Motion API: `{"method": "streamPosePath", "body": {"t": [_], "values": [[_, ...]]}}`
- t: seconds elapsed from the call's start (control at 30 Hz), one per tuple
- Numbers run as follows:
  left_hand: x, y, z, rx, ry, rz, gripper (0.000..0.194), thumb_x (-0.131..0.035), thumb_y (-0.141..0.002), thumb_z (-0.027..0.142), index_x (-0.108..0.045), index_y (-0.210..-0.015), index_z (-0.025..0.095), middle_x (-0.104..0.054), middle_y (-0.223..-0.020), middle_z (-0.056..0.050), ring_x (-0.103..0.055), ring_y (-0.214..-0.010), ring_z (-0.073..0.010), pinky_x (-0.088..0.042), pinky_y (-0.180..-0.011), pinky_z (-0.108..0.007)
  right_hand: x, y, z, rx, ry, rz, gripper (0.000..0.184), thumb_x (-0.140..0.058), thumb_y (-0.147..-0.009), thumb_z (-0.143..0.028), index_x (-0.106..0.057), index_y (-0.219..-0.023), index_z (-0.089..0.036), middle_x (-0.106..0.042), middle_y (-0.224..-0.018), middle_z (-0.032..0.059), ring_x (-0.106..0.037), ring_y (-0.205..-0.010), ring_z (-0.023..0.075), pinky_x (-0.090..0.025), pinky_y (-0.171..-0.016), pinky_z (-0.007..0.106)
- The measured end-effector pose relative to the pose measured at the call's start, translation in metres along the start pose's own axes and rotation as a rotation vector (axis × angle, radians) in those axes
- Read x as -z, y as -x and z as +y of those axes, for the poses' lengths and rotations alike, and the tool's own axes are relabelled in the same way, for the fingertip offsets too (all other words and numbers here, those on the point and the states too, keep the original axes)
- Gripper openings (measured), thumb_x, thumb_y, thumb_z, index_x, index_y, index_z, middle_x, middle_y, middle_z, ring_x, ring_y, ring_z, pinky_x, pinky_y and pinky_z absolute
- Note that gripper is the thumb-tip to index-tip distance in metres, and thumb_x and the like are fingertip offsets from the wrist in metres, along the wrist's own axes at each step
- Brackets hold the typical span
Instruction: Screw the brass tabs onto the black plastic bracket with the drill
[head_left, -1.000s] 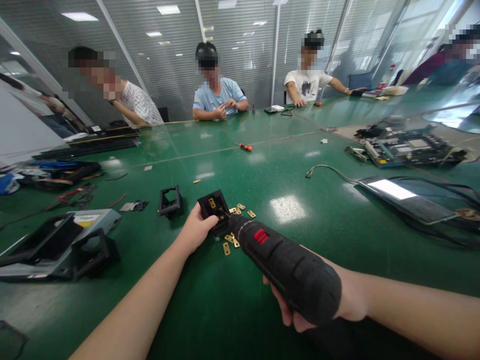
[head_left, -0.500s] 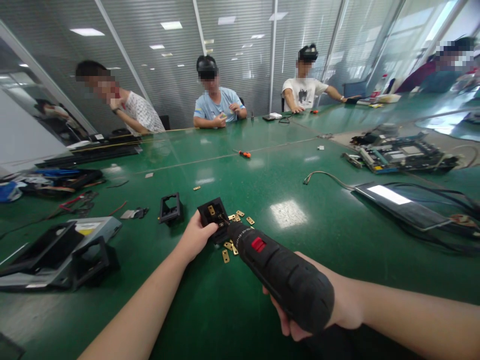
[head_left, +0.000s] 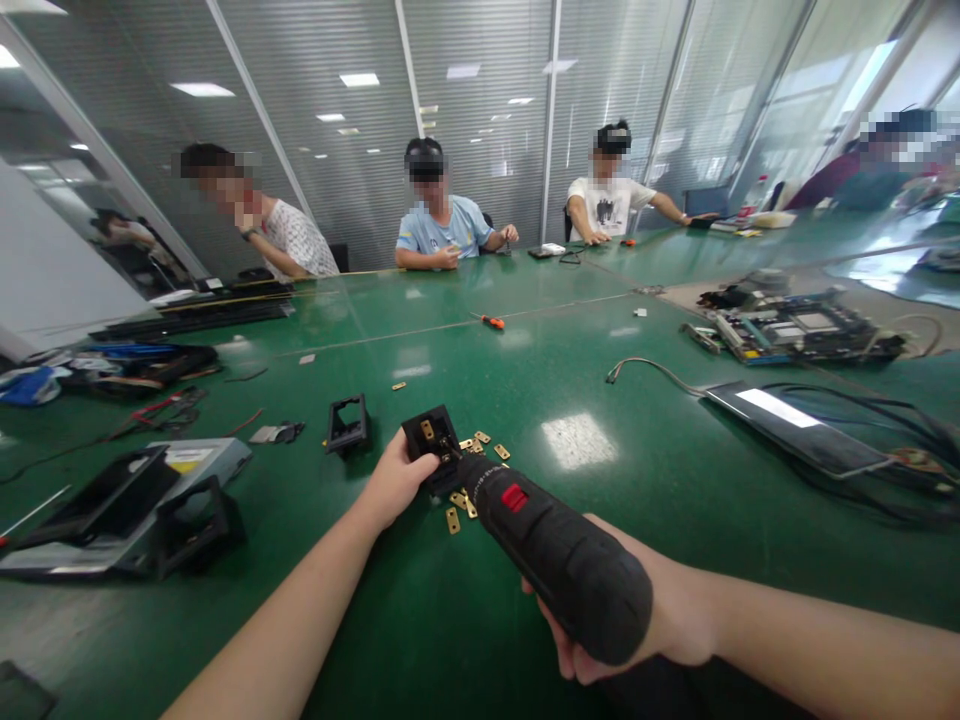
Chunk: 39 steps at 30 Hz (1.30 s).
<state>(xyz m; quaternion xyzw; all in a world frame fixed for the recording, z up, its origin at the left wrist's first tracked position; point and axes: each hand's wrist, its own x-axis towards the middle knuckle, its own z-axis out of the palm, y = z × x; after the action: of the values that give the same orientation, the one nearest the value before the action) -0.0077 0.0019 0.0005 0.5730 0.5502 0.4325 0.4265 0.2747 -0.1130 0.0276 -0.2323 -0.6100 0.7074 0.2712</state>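
My left hand (head_left: 394, 482) grips a small black plastic frame (head_left: 429, 440) that rests on the green table (head_left: 600, 470). A brass plate sits inside the frame. My right hand (head_left: 637, 625) is wrapped round a black electric screwdriver (head_left: 551, 550) with a red switch. Its bit points into the frame near the brass plate. Several small brass plates (head_left: 469, 500) lie loose on the table around the frame.
A second black frame (head_left: 346, 430) stands just left. A grey and black casing (head_left: 120, 510) lies at the far left, cables and a dark panel (head_left: 795, 425) at the right, a circuit board (head_left: 787, 330) beyond. Other people sit along the table's far side, an orange screwdriver (head_left: 491, 321) before them.
The view has tilted slightly, so everything sits a little lower in frame. My hands keep the same hold on the frame and the screwdriver. The people opposite have shifted their arms.
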Motion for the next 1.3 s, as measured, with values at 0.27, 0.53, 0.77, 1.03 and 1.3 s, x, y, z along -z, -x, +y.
{"method": "streamPosePath", "body": {"t": [0.27,0.53,0.77,1.03,1.3], "values": [[0.000,-0.002,-0.004,0.027,0.057,0.010,0.041,-0.074,-0.068,0.035,-0.065,-0.106,0.021,-0.076,-0.103,-0.003,-0.071,-0.105,-0.0299,-0.055,-0.098,-0.046,0.002,0.003,0.010,-0.001,-0.106,0.007,0.064,-0.105,-0.052,-0.035,-0.065,-0.097,-0.016,-0.068,-0.080,-0.0018,-0.068,-0.069,0.0151,-0.050,-0.061,0.024],[-0.001,-0.002,-0.006,0.038,0.132,-0.017,0.045,-0.076,-0.071,0.040,-0.065,-0.111,0.021,-0.077,-0.109,-0.005,-0.072,-0.108,-0.0304,-0.056,-0.097,-0.047,0.010,0.007,0.023,-0.023,-0.061,-0.021,0.069,-0.105,-0.054,-0.036,-0.065,-0.107,-0.016,-0.069,-0.087,-0.0005,-0.069,-0.073,0.0166,-0.052,-0.064,0.025],[-0.003,-0.003,-0.005,0.006,0.088,-0.007,0.054,-0.083,-0.065,0.034,-0.064,-0.113,0.019,-0.077,-0.115,-0.008,-0.071,-0.111,-0.0311,-0.053,-0.106,-0.051,0.009,0.007,0.016,0.009,-0.031,0.009,0.072,-0.105,-0.055,-0.033,-0.065,-0.112,-0.015,-0.071,-0.087,0.0009,-0.069,-0.073,0.0169,-0.054,-0.065,0.027],[-0.013,-0.001,0.000,0.014,0.043,0.045,0.053,-0.084,-0.060,0.030,-0.065,-0.108,0.019,-0.078,-0.106,-0.008,-0.073,-0.102,-0.0308,-0.057,-0.096,-0.050,0.008,0.012,0.021,-0.034,-0.043,0.040,0.075,-0.105,-0.052,-0.039,-0.068,-0.112,-0.016,-0.072,-0.089,0.0020,-0.069,-0.078,0.0187,-0.055,-0.068,0.029],[-0.020,-0.002,-0.004,-0.014,-0.005,0.135,0.045,-0.078,-0.062,0.029,-0.067,-0.104,0.017,-0.077,-0.104,-0.009,-0.072,-0.099,-0.0315,-0.057,-0.092,-0.048,0.016,0.016,0.031,-0.089,-0.068,-0.068,0.068,-0.100,-0.066,-0.042,-0.067,-0.118,-0.014,-0.073,-0.089,0.0036,-0.073,-0.081,0.0209,-0.058,-0.072,0.032]]}}
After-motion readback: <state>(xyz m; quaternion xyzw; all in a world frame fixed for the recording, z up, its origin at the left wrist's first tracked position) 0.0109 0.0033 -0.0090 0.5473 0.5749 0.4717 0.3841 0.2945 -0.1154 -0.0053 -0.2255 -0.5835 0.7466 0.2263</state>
